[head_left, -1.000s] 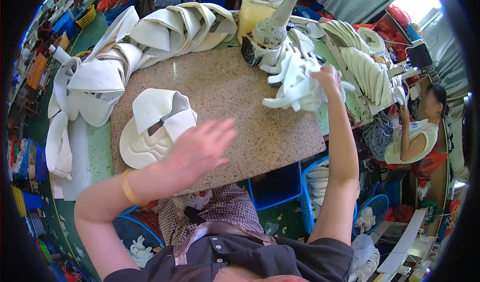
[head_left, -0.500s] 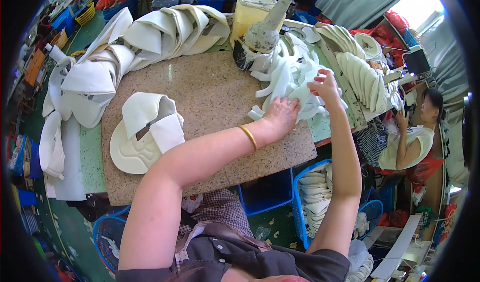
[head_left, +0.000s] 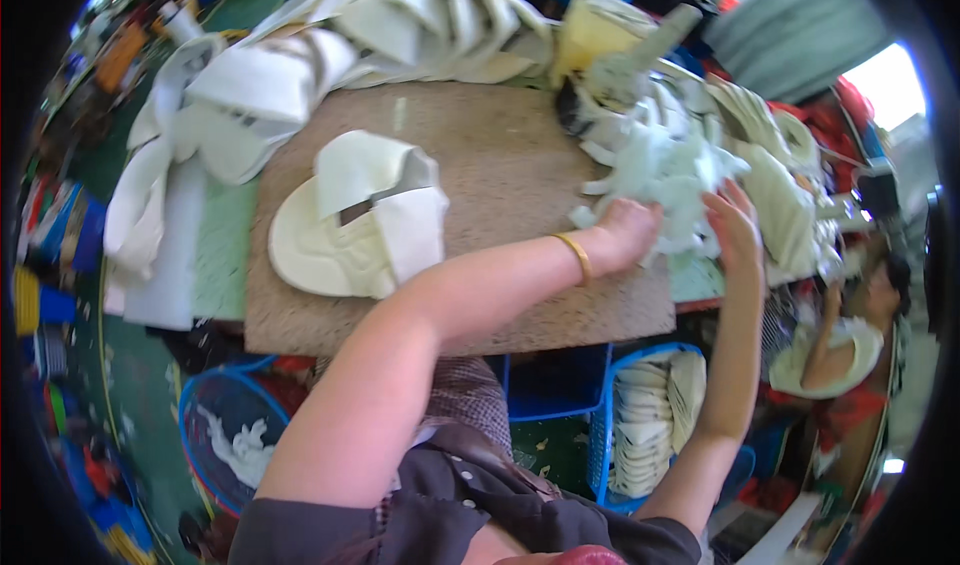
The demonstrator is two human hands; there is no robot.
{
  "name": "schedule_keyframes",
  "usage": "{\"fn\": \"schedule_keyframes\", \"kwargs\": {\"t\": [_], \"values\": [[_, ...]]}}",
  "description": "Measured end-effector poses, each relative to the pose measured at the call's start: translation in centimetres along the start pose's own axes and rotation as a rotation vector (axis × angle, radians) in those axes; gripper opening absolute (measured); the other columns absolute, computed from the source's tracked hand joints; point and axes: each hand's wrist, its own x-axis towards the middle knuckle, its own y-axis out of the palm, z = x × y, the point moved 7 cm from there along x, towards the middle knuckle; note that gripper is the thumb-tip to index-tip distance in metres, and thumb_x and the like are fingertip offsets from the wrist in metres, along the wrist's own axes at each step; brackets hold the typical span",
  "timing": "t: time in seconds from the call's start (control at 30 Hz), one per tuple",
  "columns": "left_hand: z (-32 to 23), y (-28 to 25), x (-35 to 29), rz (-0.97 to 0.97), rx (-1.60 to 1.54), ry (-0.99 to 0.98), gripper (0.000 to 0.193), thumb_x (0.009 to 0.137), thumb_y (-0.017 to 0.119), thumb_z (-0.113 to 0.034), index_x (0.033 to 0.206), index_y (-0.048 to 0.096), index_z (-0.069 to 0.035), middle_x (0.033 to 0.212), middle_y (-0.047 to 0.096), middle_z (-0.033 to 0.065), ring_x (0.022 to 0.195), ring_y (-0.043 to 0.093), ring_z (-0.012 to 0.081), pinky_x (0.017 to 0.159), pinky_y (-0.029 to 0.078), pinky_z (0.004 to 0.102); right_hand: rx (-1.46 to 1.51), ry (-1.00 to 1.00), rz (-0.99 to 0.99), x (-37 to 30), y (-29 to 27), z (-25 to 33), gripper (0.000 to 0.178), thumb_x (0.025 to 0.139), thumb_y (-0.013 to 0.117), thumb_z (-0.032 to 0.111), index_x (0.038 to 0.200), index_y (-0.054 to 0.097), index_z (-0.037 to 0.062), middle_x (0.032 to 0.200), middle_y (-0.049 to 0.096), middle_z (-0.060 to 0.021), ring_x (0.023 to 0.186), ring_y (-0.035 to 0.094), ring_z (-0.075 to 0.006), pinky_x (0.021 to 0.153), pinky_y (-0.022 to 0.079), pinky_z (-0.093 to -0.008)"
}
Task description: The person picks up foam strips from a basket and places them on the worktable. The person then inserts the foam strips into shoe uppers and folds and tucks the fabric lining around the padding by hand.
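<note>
On the right of the stone-patterned board (head_left: 490,155) lies a tangled heap of pale, curved strips (head_left: 670,160). My left hand (head_left: 630,235) is at the heap's near edge, its fingers curled closed. What they hold, if anything, is hidden. At the right side of the heap is my right hand (head_left: 733,227), fingers raised and a little apart, with nothing plainly between them. A cream shoe upper (head_left: 335,240) with a rounded front and folded side flaps lies flat on the board's left part, away from both hands. The picture is somewhat blurred.
Behind the strips stand a crusted glue pot with a brush (head_left: 625,75) and a yellowish container (head_left: 595,30). Overlapping cream pieces (head_left: 440,30) line the far and left edges. Below the board are a blue basket of stacked pieces (head_left: 600,415) and a round blue basket (head_left: 190,435). Another person (head_left: 830,350) sits at right.
The view has shifted, so the table sits higher and further right. My left hand has gone from spread on the strips to curled closed. My right hand has lowered beside the heap.
</note>
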Motion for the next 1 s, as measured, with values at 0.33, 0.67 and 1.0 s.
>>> {"fn": "schedule_keyframes", "kwargs": {"t": [0.33, 0.67, 1.0], "values": [[1.3, -4.0, -0.9, -0.064, -0.432, 0.133, 0.034, 0.080, 0.064, -0.026, 0.107, 0.057, -0.006, 0.079, 0.063, 0.0089, 0.077, 0.063, 0.0202, 0.074, 0.048, 0.0335, 0.263, 0.178, 0.145, -1.7, 0.8, 0.0, 0.025, 0.081, 0.061, 0.007, 0.105, 0.056, -0.0012, 0.091, 0.062, -0.0058, 0.070, 0.060, -0.0099, 0.059, 0.047, -0.0194], [1.7, -4.3, -0.8, 0.098, -0.913, -0.037, 0.029, 0.089, 0.057, -0.017, 0.113, 0.053, -0.001, 0.080, 0.065, 0.0044, 0.073, 0.059, 0.0096, 0.068, 0.048, 0.0239, -0.855, -0.772, -0.103, -8.3, 4.6, 7.2, 0.025, 0.077, 0.068, 0.017, 0.102, 0.065, 0.0114, 0.102, 0.066, -0.0027, 0.080, 0.066, -0.0207, 0.076, 0.052, -0.0320], [1.7, -2.7, -1.6, 0.307, -1.080, -0.040, 0.033, 0.090, 0.055, -0.015, 0.118, 0.051, 0.000, 0.092, 0.067, 0.0060, 0.076, 0.058, 0.0096, 0.073, 0.048, 0.0257, -1.058, -1.167, 0.262, -11.2, 6.9, 4.3, 0.027, 0.071, 0.071, 0.016, 0.097, 0.067, 0.0102, 0.098, 0.066, -0.0053, 0.095, 0.062, -0.0221, 0.075, 0.053, -0.0338]]}}
